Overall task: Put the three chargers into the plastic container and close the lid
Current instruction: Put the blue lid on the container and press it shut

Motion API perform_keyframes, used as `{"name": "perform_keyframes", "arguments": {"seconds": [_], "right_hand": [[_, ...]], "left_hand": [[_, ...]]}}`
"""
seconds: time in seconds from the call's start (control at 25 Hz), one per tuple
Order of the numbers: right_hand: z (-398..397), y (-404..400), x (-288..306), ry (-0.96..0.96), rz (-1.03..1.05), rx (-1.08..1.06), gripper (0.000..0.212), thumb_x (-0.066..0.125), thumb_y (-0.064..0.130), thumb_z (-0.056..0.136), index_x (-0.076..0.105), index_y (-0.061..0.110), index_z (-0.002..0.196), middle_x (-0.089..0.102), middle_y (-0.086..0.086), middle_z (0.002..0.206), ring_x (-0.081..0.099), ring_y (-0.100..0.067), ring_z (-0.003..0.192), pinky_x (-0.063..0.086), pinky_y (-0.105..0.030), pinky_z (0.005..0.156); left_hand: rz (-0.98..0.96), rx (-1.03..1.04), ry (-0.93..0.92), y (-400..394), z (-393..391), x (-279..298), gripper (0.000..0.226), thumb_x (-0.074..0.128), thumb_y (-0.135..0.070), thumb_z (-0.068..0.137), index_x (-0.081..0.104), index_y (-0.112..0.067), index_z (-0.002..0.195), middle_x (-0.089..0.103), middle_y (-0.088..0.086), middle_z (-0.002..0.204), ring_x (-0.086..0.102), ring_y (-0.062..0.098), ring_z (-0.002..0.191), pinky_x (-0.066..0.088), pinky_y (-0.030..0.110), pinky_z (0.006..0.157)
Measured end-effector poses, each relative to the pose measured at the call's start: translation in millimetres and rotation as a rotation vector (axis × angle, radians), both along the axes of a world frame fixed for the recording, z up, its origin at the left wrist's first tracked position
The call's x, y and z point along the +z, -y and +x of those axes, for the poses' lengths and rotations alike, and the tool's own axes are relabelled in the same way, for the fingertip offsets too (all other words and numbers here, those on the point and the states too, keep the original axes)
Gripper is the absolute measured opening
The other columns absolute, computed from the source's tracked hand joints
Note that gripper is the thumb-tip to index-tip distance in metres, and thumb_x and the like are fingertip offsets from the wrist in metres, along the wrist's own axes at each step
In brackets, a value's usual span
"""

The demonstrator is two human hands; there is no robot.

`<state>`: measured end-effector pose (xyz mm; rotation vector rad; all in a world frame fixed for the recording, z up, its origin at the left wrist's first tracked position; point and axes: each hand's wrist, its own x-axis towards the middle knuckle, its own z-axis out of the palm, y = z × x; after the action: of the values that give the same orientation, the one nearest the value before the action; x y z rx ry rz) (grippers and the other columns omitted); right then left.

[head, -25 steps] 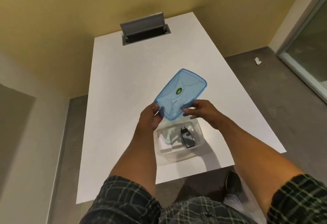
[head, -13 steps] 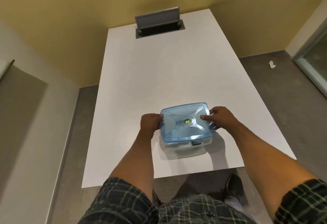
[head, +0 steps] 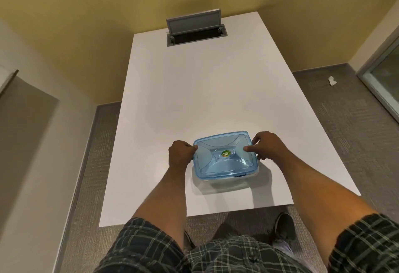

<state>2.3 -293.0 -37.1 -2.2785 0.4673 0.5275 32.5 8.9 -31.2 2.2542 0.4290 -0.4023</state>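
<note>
A translucent blue lid [head: 224, 155] with a green sticker in its middle lies flat on top of the clear plastic container [head: 228, 182], near the table's front edge. My left hand [head: 180, 153] grips the lid's left edge, thumb on top. My right hand [head: 266, 145] holds the right edge with the thumb pressing on the lid's top. The chargers are hidden under the lid; only a dark patch shows through the container's front wall.
The white table [head: 205, 91] stretches away from me. A grey cable box [head: 195, 28] with its flap raised sits at the far end. A scrap of white paper [head: 332, 80] lies on the grey carpet at right. My shoes show below the table's front edge.
One second ago both hands held the lid tilted in the air above the uncovered container with the chargers showing. The lid has since come down flat onto the container, and both hands stay on its edges.
</note>
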Motion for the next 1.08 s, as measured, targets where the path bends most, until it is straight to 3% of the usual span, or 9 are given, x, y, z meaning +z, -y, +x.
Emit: {"name": "perform_keyframes", "arguments": {"seconds": [0.16,0.32,0.44,0.6,0.68,0.8,0.96,1.08], "right_hand": [[-1,4,-2,-0.018,0.002,0.017,0.043,0.088,0.038,0.071,0.066,0.009,0.094,0.074,-0.005,0.069,0.074,-0.018,0.052,0.058,-0.03,0.048],[-2,5,-4,-0.049,0.041,0.009,0.045,0.088,0.033,0.074,0.063,0.009,0.102,0.074,-0.009,0.074,0.076,-0.023,0.058,0.056,-0.029,0.044],[-1,7,-1,-0.097,0.057,0.038,0.051,0.09,0.032,0.073,0.059,0.01,0.108,0.074,-0.011,0.08,0.075,-0.022,0.058,0.053,-0.027,0.042],[-1,7,3,-0.152,0.077,0.073,0.057,0.09,0.027,0.075,0.055,0.008,0.116,0.074,-0.019,0.095,0.073,-0.027,0.063,0.055,-0.03,0.049],[-1,5,5,-0.143,0.104,0.054,0.059,0.089,0.021,0.077,0.055,0.004,0.121,0.07,-0.024,0.105,0.069,-0.031,0.064,0.057,-0.034,0.054],[-4,4,6,-0.104,0.133,0.029,0.06,0.087,0.014,0.08,0.055,0.0,0.129,0.065,-0.025,0.112,0.066,-0.027,0.06,0.059,-0.034,0.056],[-9,2,7,-0.049,0.161,0.06,0.081,0.083,0.006,0.082,0.043,0.018,0.152,0.062,-0.013,0.093,0.065,-0.024,0.062,0.061,-0.039,0.062],[-3,0,10,-0.04,0.097,0.194,0.092,0.082,0.006,0.082,0.034,0.032,0.157,0.059,-0.004,0.08,0.065,-0.021,0.06,0.063,-0.036,0.06]], "left_hand": [[-0.033,-0.023,-0.026,1,-4,0,0.027,0.077,-0.026,0.086,0.077,0.001,0.081,0.076,0.018,0.075,0.078,0.034,0.078,0.065,0.045,0.083],[0.087,-0.165,-0.041,1,-2,5,0.028,0.074,-0.028,0.087,0.075,0.0,0.082,0.074,0.01,0.068,0.079,0.027,0.072,0.066,0.046,0.078],[0.09,-0.263,-0.146,-1,4,10,0.037,0.08,-0.029,0.084,0.072,0.006,0.092,0.076,0.017,0.079,0.08,0.032,0.075,0.067,0.046,0.075],[0.055,-0.341,-0.342,1,4,16,0.049,0.091,-0.032,0.075,0.07,-0.001,0.107,0.074,0.017,0.094,0.075,0.032,0.072,0.064,0.033,0.06],[0.062,-0.372,-0.382,4,2,17,0.058,0.094,-0.03,0.072,0.068,-0.002,0.116,0.075,0.02,0.105,0.074,0.031,0.075,0.064,0.034,0.066],[0.095,-0.466,-0.434,7,1,21,0.065,0.094,-0.026,0.071,0.064,-0.001,0.124,0.074,0.016,0.1,0.074,0.028,0.083,0.061,0.036,0.079],[0.202,-0.611,-0.506,11,0,30,0.069,0.093,-0.022,0.073,0.056,-0.004,0.128,0.077,0.016,0.111,0.077,0.025,0.102,0.059,0.036,0.083],[0.284,-0.67,-0.482,15,-2,31,0.06,0.092,-0.022,0.073,0.06,-0.005,0.12,0.077,0.01,0.097,0.074,0.022,0.091,0.053,0.028,0.074]]}}
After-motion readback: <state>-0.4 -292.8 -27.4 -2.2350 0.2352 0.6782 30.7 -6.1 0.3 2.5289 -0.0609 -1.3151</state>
